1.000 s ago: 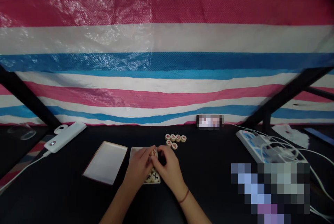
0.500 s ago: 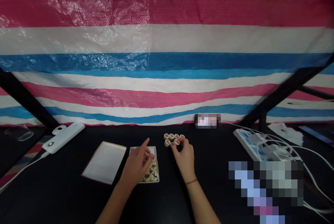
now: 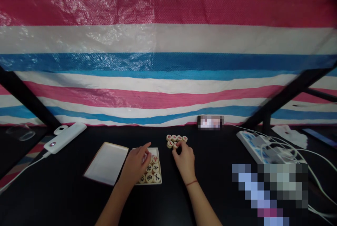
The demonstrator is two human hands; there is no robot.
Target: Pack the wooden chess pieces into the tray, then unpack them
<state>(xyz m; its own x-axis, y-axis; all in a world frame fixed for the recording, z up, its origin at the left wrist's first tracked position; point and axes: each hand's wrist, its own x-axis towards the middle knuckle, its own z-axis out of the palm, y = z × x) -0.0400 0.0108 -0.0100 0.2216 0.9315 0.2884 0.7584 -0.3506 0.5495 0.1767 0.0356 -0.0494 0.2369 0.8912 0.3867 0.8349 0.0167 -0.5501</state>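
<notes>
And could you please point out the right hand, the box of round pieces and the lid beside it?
Right hand [image 3: 185, 161]: head view, back of the hand.
Box [image 3: 153, 151]: head view, inside far end.
Lid [image 3: 106, 164]: head view, inner face.

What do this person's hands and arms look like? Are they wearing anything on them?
The left hand and right hand wear no gloves, and no sleeves show. One thin, reddish band circles the right wrist. No band shows on the left.
</notes>
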